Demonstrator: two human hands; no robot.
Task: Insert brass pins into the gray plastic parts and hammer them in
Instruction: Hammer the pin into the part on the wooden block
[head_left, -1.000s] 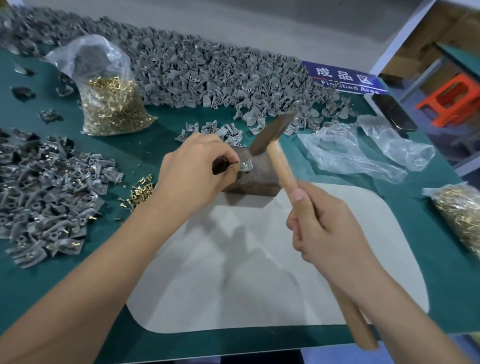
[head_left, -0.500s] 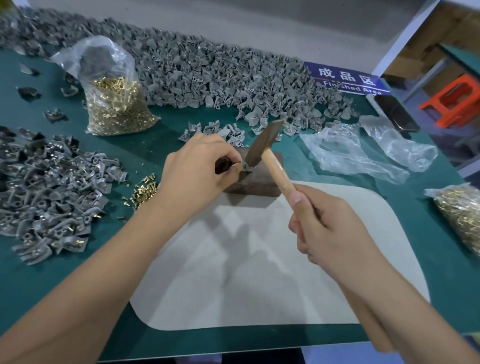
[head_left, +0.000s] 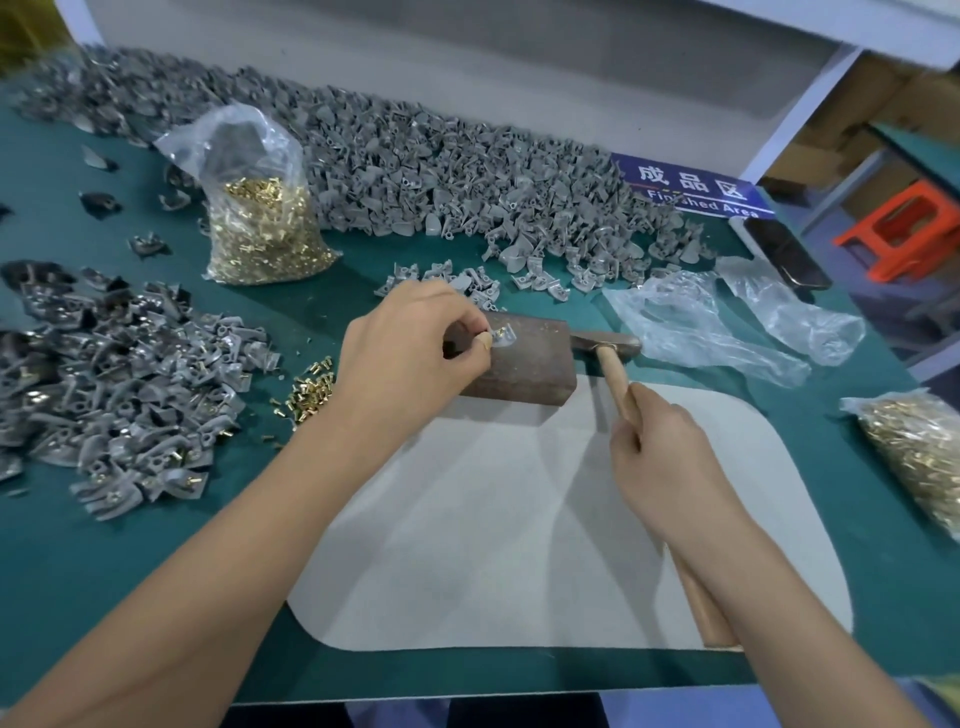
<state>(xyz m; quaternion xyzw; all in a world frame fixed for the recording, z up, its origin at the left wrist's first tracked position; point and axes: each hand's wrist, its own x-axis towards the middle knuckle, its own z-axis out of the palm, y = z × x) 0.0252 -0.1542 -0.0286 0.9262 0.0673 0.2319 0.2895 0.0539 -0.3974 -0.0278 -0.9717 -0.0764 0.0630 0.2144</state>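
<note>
Green matting covers the workbench (head_left: 130, 561), and a pale grey rounded mat (head_left: 519, 545) lies on it in front of the person. Behind the bench runs a grey wall, with a blue sign (head_left: 696, 187) reading "Finished Area" at the far right edge and an orange stool (head_left: 904, 228) on the floor beyond.

From the head view, a dark rusty metal block (head_left: 524, 364) sits at the far edge of the pale mat. The left hand (head_left: 410, 348) reaches over the block's left end, thumb and forefinger pinching a small gray plastic part (head_left: 503, 336) that rests on the block's top face; a brass pin (head_left: 500, 330) shows in the part. The right hand (head_left: 670, 462) is curled round the wooden handle of a hammer (head_left: 613, 364), gripping it about midway along. The hammer's metal head lies low just to the right of the block, near the block's right end and apart from the part; whether the head touches the bench cannot be told.

A long heap of gray parts (head_left: 441, 182) stretches along the far side of the bench. A second heap of parts with brass showing in them (head_left: 119, 379) lies at the left. Loose brass pins (head_left: 311, 387) lie between that heap and the left wrist. A clear bag of brass pins (head_left: 260, 228) stands at the far left, and another such bag (head_left: 914, 452) lies at the right edge. Crumpled empty plastic bags (head_left: 727, 322) lie right of the hammer head.
</note>
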